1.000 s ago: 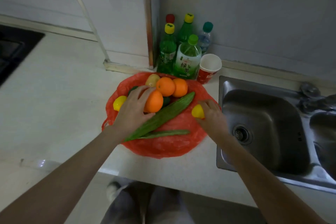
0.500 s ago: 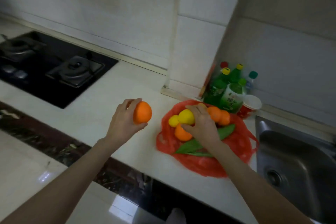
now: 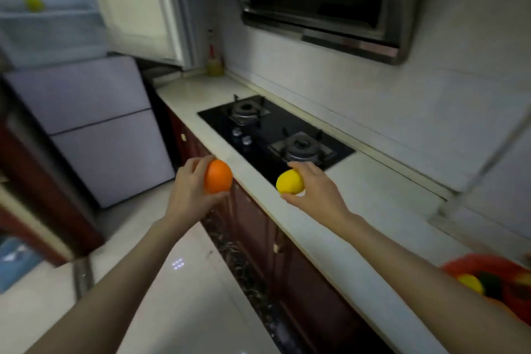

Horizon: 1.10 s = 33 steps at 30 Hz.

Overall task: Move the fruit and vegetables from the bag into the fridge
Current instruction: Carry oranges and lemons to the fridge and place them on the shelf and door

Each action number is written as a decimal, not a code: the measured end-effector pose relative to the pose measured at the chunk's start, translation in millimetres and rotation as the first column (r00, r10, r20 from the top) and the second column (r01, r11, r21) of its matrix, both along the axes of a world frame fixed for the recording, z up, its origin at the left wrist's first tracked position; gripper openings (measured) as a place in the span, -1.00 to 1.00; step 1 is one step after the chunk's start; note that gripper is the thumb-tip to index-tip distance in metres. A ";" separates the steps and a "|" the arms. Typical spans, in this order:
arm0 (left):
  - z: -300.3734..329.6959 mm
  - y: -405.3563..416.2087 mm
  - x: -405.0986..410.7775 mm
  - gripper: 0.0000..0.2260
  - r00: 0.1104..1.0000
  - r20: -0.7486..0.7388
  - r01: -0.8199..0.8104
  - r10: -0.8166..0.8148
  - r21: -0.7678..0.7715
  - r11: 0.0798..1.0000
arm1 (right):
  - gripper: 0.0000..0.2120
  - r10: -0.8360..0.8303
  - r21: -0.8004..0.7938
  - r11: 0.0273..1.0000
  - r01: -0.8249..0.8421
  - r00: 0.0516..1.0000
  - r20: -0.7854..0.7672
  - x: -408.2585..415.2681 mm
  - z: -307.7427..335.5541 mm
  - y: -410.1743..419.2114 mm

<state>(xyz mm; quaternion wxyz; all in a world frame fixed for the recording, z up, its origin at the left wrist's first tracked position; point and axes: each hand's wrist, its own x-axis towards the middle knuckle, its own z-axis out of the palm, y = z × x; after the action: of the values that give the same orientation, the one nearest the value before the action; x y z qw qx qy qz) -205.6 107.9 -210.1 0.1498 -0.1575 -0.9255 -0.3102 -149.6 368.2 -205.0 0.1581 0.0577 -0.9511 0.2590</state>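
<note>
My left hand (image 3: 188, 191) grips an orange (image 3: 218, 181) in the air beside the counter edge. My right hand (image 3: 314, 188) holds a yellow lemon (image 3: 288, 181) above the white counter, just in front of the stove. The red bag (image 3: 500, 276) lies on the counter at the far right edge, with a yellow fruit (image 3: 471, 283) and green vegetables still in it. The fridge (image 3: 89, 112) stands at the left, its upper door (image 3: 138, 6) swung open. A yellow-green fruit (image 3: 34, 3) sits on an upper fridge shelf.
A black gas stove (image 3: 273, 132) with two burners is set into the white counter (image 3: 359, 210). A range hood (image 3: 321, 0) hangs above it. A bottle (image 3: 214, 57) stands in the counter's far corner. Dark red cabinets run below; glossy floor tiles (image 3: 178, 282) lie between me and the fridge.
Both hands have lifted their fruit away from the bag. The view has swung left, from the bag and sink to the stove and open fridge.
</note>
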 end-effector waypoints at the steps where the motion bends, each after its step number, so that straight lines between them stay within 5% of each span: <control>1: 8.6 -18.0 -7.6 -0.27 0.999 -0.013 -0.042 0.042 0.004 0.999 | -0.36 0.049 0.012 0.999 -0.049 0.999 -0.002 -15.7 6.0 -19.2; 13: 50.1 -219.9 -126.2 -0.28 0.911 -0.058 -0.411 0.408 -0.050 0.910 | -0.39 0.390 0.136 0.916 -0.377 0.916 -0.089 -236.8 51.9 -202.7; 33: 148.2 -403.5 -467.3 -0.29 0.889 -0.197 -0.428 0.413 -0.042 0.903 | -0.42 0.408 0.083 0.913 -0.399 0.895 -0.179 -590.6 120.0 -423.0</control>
<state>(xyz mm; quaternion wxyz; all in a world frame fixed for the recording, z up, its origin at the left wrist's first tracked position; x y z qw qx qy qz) -672.9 -295.7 -61.8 0.2912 0.0124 -0.9321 -0.2150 -740.2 -54.8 -85.0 0.1907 0.2819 -0.9042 0.2581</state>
